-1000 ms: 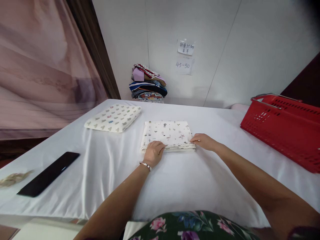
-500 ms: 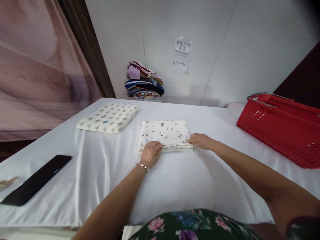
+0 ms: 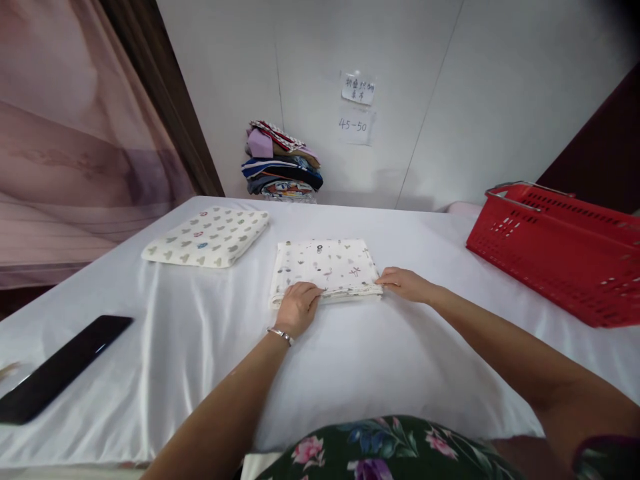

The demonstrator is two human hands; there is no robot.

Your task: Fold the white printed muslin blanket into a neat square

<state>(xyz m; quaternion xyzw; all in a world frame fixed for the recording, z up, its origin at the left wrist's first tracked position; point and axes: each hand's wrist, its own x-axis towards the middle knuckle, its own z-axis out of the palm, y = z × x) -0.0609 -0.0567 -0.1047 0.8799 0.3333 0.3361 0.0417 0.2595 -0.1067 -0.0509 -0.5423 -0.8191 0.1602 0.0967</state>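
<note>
A folded white cloth with small printed figures (image 3: 327, 265) lies in the middle of the white-covered table (image 3: 350, 353). My left hand (image 3: 296, 307) pinches its near left edge, fingers curled onto the fabric. My right hand (image 3: 406, 283) grips the near right corner, fingers closed on the edge. A silver bracelet sits on my left wrist. A second folded cloth with heart-like prints (image 3: 207, 235) lies apart at the far left.
A red plastic basket (image 3: 555, 247) stands at the right of the table. A stack of folded clothes (image 3: 280, 163) sits at the back by the wall. A dark flat phone-like object (image 3: 57, 369) lies near the left edge. A pink curtain hangs at left.
Both hands stay on the near edge of the folded cloth. The view has shifted slightly to the right; nothing on the table has moved.
</note>
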